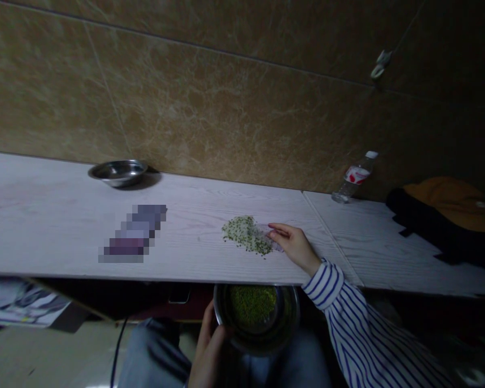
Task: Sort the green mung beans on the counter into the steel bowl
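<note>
My left hand [210, 345] grips the left rim of a steel bowl [289, 318], thumb on the edge. The bowl is held above my lap, just below the table edge, with green mung beans [253, 303] in it. My right hand [295, 245] is over the table, its fingers closed on a thin, see-through piece that looks like a clear plastic bag [275, 241]. Touching that piece on its left is a spread pile of white grains mixed with green beans [244, 234]. What lies under my right fingers is partly hidden.
A shallow steel bowl [119, 173] stands at the back left by the tiled wall [210, 97]. A pixelated flat object [135, 231] lies nearer on the pale table [194, 253]. To the right are a plastic bottle [353, 178] and a black and orange-brown cloth item [448, 210].
</note>
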`<state>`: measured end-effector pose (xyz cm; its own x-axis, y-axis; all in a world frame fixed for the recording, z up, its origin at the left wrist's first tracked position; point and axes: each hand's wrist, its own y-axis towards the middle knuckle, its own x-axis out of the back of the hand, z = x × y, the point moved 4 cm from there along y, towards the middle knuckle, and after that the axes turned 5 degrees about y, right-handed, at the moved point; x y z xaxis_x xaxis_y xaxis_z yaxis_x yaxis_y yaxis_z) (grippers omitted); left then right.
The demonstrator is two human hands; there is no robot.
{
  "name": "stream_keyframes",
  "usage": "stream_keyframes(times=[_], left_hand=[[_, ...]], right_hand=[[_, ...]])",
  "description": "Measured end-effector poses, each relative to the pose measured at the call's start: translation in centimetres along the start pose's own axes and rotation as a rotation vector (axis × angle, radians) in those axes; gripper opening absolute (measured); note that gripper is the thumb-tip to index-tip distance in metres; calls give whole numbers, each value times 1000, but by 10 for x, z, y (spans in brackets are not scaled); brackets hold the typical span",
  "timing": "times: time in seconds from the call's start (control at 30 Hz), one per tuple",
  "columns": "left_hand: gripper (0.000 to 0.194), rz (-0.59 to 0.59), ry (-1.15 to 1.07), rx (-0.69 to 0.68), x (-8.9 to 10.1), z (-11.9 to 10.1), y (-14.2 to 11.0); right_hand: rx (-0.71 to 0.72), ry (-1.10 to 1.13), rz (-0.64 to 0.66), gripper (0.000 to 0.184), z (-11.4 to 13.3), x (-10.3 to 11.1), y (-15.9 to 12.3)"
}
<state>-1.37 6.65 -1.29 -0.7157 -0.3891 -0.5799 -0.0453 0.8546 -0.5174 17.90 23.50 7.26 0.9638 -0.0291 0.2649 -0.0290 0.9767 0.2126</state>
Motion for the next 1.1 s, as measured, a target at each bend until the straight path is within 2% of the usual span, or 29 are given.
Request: stream_keyframes(times=[0.2, 0.5, 0.6, 0.8, 1.1], left_hand=[[78, -29, 66, -12, 3, -2, -1], [69, -25, -6, -6, 6, 3, 0], [64, -28, 9, -18, 5, 3, 0], [71, -13, 36, 2, 1, 0, -3], [63, -49, 55, -33, 2, 1, -4]], right_hand=[[53, -30, -5, 30, 8, 7, -8], [2, -109, -175, 36, 0, 63, -26], [-12, -155, -208, 33, -3, 74, -34], [-42, -176, -246, 33, -7, 74, -48], [-69, -156, -240, 37, -6, 62, -64]])
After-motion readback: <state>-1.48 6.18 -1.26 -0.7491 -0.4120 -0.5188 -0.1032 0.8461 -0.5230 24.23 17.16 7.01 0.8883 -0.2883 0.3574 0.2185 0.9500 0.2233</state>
